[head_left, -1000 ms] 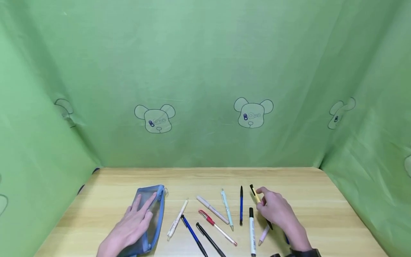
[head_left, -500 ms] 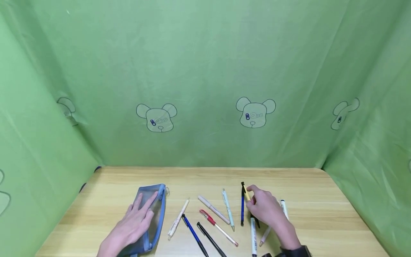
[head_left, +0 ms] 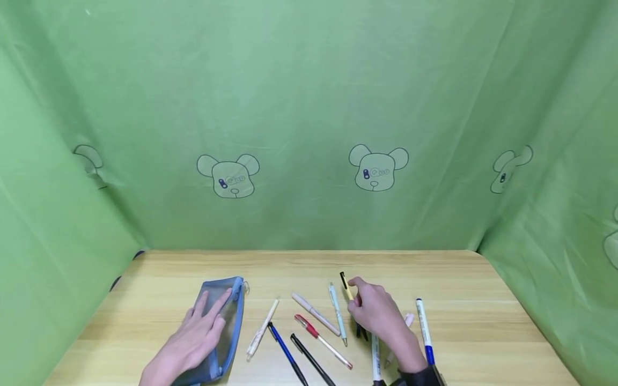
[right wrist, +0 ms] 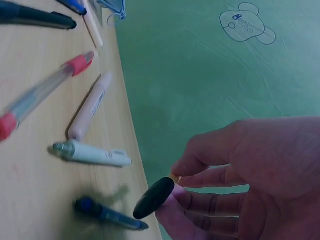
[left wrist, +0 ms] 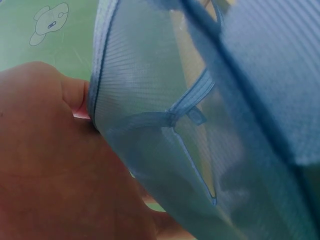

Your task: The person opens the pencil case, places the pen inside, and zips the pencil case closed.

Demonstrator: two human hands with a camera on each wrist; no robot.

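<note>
near the near edge of the tabletop, a blue pen and a black pen lie slanted and apart. a white marker runs under your right forearm, and a blue-ended marker lies to its right. if your sleeve sinks, it could drag or roll them, being round and loose.

toward the left edge, the mesh pencil case rests under your left hand, whose fingers stretch across it uncurled. pressing unevenly could make the case buckle or slide, since it looks soft.

around the middle lie a white pen, a red-capped pen, a lilac pen and a light blue pen. just beyond, your right hand pinches the yellow pen between thumb and fingers. a thin barrel held this way may twist or slip; moving left too low could knock the light blue pen. the right wrist view shows a dark blue pen just beside its dark end; you cannot tell how close.

past the far edge hangs a green cloth.
</note>
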